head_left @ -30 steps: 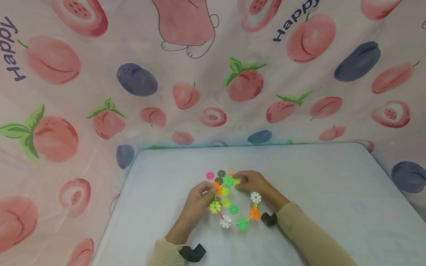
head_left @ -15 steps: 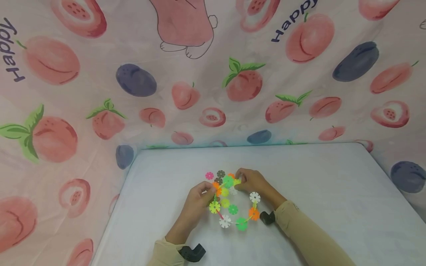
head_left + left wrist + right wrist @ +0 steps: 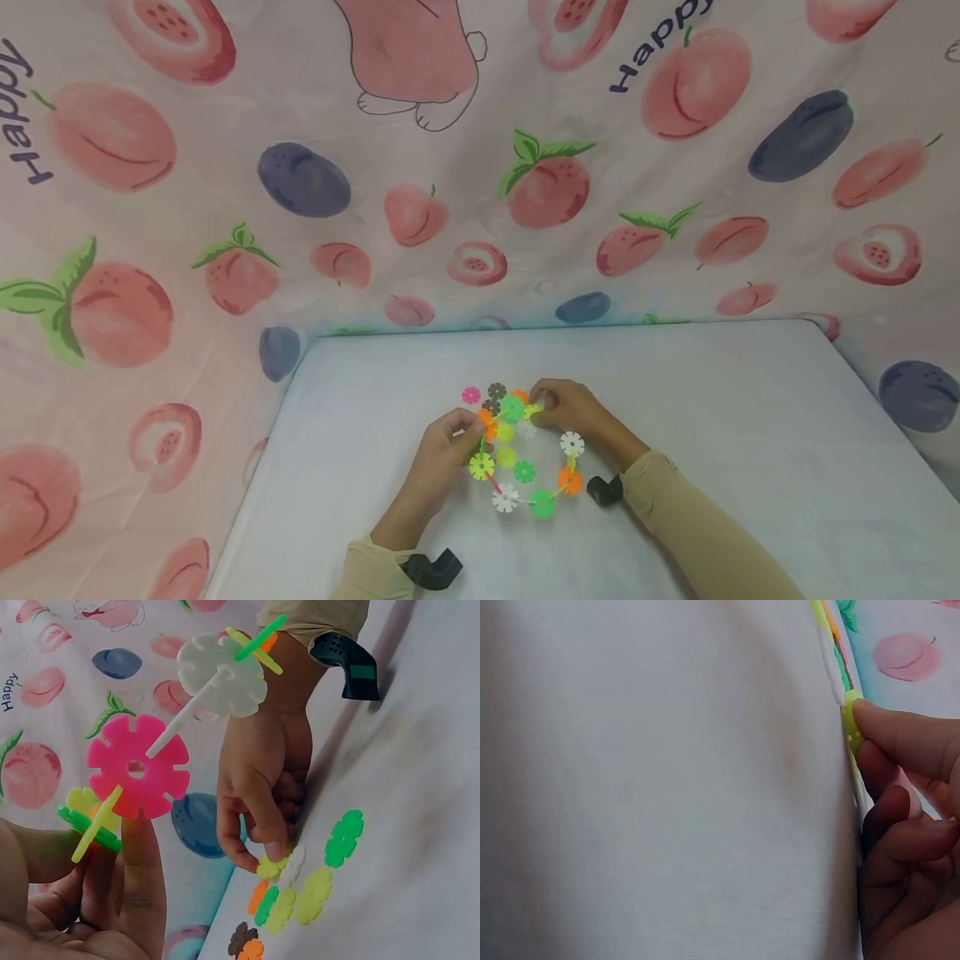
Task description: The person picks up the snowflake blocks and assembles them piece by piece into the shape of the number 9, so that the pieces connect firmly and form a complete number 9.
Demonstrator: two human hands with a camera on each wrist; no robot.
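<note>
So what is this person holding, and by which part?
The left grip pinches a chain of flower discs on its left side; exactly which disc is unclear. The right grip pinches a yellow disc by its edge.

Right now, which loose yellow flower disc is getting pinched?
The yellow flower disc in the right hand, pinched between thumb and finger. The other two loose yellow discs lie untouched on the table.

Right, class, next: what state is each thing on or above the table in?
Left hand: fingers curled, holding the disc chain
Disc chain: slotted together, raised off the table
Right hand: pinching a yellow disc
Yellow disc: held between thumb and finger
Loose discs: unjoined, lying on the table
</note>
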